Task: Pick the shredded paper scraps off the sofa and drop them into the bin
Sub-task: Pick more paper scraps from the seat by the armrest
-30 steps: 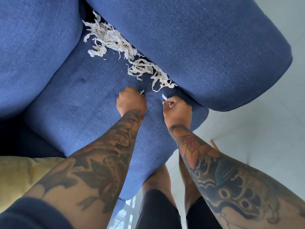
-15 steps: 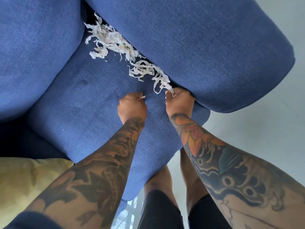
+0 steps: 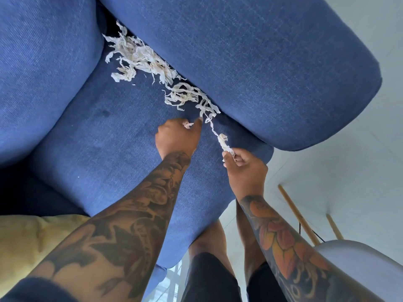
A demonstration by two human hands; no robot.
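While both hands (image 3: 244,168) pinch strands, paper scraps (image 3: 139,57) trail beyond.

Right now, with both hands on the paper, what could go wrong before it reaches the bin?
1. The right hand pinches only the end of a long strip still tangled in the shredded paper pile. Pulling may tear it or scatter scraps over the seat cushion.
2. The pile lies along the gap under the armrest, so pieces may slip into it.
3. The left hand holds a small scrap loosely; it may drop. No bin is in view.
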